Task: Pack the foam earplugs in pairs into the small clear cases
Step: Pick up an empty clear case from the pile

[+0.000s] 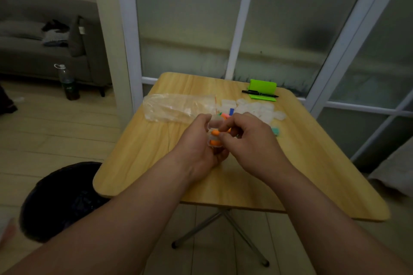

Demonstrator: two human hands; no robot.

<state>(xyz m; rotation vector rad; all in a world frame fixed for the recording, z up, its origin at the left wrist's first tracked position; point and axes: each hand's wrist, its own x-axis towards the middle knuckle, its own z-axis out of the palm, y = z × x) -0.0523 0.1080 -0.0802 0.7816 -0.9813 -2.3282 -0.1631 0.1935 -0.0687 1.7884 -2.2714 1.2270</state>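
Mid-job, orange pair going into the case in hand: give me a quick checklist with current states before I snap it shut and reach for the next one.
1. Case held firm: left hand has a grip on the small clear case above the table. Ok.
2. Two orange earplugs in it: two orange pieces show. Ok.
3. Fully seated: right hand fingertips cover them. Cannot tell.
4. Lid free to close: hidden. Cannot tell.
5. Empty cases within reach: pile behind hands. Ok.
6. Loose earplugs left: some colored ones visible. Ok.
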